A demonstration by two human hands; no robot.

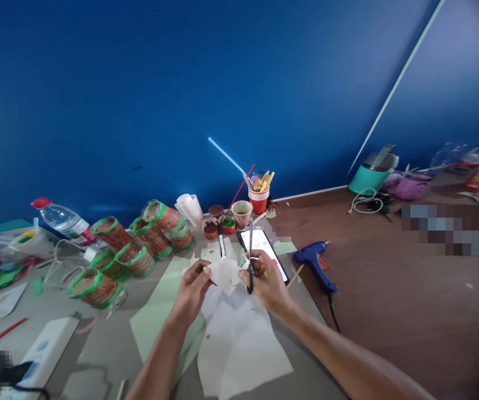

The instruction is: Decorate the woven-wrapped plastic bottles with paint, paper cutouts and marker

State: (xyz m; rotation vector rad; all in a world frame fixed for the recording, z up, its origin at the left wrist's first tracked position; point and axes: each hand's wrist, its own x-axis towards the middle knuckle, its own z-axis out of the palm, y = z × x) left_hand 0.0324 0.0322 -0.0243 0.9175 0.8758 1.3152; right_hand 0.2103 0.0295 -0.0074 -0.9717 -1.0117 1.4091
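Note:
Between thumb and fingers, my left hand (194,286) pinches the left side of a small white paper piece (225,276). My right hand (269,278) is closed round a pair of scissors (250,280), whose blades point up and away from me. The scissors are close by the paper's right edge; whether my right fingers also touch the paper, I cannot tell. Below both hands lies a larger creased white sheet (239,355), partly over a pale green sheet (151,316). A lit phone (278,261) rests just behind my right hand.
Several brown-and-green painted jars (137,258) and a water bottle (66,222) stand at left. Paint cups (227,224), a brush (222,244) and a cup of wooden sticks (258,200) are at the back. A blue glue gun (316,264) with a cord lies at right, near a power strip-free brown surface (397,311).

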